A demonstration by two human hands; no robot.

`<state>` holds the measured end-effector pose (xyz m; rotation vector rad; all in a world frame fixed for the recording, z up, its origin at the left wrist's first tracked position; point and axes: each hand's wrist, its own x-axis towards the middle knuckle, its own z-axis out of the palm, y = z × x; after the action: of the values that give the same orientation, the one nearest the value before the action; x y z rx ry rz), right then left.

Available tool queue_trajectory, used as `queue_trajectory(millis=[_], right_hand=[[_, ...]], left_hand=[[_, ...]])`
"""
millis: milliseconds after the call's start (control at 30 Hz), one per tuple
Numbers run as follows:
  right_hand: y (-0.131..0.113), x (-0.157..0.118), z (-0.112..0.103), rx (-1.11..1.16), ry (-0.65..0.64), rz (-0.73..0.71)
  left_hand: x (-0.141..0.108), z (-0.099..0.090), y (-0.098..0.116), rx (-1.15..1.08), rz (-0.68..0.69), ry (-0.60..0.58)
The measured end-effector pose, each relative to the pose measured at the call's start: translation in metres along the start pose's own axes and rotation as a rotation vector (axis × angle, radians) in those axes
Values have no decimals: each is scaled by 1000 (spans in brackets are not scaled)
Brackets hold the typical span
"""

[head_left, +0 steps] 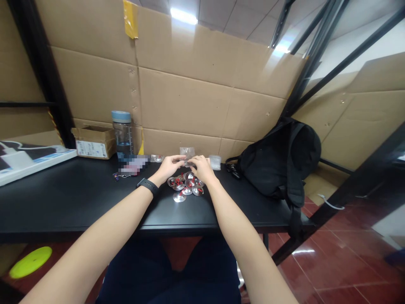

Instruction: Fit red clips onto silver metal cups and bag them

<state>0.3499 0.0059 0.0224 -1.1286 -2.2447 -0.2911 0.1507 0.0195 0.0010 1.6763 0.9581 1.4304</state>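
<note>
Near the back of the black table, both hands work at a small clear plastic bag point(187, 151). My left hand point(169, 167), below a dark wristband, has its fingers closed on the bag's left side. From the right, my right hand point(202, 167) pinches the same bag, its fingertips close to the left ones. What the bag holds is too small to make out. Just below the hands lies a heap of small silver finger cymbals point(188, 184) with red loops. One cymbal point(179, 197) sits at the near edge of the heap.
Further clear bags point(215, 162) lie right of the hands, and a filled packet point(157, 158) lies left. A black backpack point(272, 160) leans at the right. Leftward stand a water bottle point(122, 137), an open carton point(95, 141) and a power strip point(47, 164). A cardboard wall point(190, 97) rises behind.
</note>
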Motion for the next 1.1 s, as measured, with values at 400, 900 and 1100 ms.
queue_trajectory(millis=[400,900,1100], right_hand=[[52,-16,-13,-365,-29,433],[84,-25,23,-263,-300,746],[87,-24,23,-219,-299,789]], left_hand=[[10,-7,-23,107,-72,-30],[15,-19,-39,313,-92,-19],[14,-22,-39,408,-69,-49]])
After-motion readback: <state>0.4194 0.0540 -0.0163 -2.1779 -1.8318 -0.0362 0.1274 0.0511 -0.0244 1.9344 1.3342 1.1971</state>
